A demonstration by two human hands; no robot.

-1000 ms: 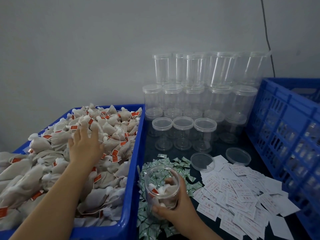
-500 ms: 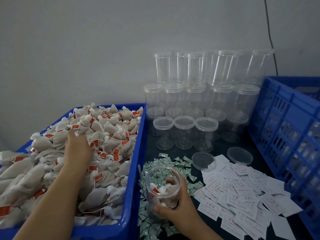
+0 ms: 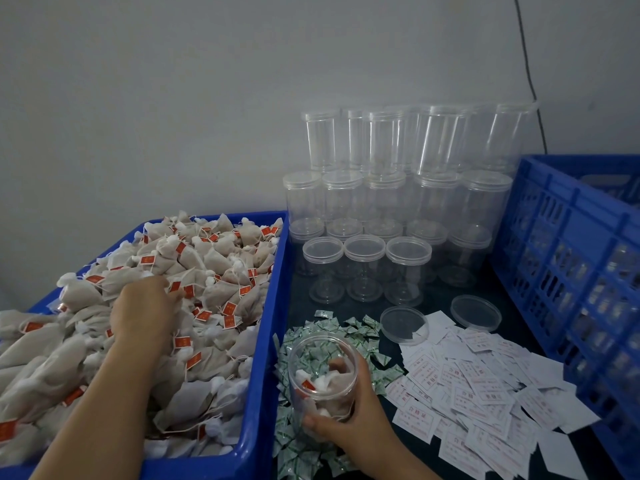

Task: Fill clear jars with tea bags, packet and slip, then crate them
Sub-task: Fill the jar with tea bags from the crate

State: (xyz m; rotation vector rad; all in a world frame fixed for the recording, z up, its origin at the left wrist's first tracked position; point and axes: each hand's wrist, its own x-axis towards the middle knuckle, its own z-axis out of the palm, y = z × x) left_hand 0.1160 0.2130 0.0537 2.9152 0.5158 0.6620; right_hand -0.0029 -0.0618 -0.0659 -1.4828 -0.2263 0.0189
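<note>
My right hand (image 3: pixel 349 424) grips an open clear jar (image 3: pixel 322 375) that holds a few tea bags and stands on the green-and-white packets (image 3: pixel 360 329). My left hand (image 3: pixel 145 310) reaches into the heap of tea bags (image 3: pixel 214 268) in the blue bin (image 3: pixel 263 375) on the left, fingers curled down among the bags. What its fingers hold is hidden. White paper slips (image 3: pixel 485 386) lie spread to the right of the jar.
Stacked empty lidded jars (image 3: pixel 388 209) stand at the back against the wall. Two loose clear lids (image 3: pixel 476 313) lie near the slips. A blue slatted crate (image 3: pixel 568 258) stands along the right side.
My left hand has pulled back from the far tea bags and dug its fingers down into the heap. My right hand keeps the jar in the same spot.
</note>
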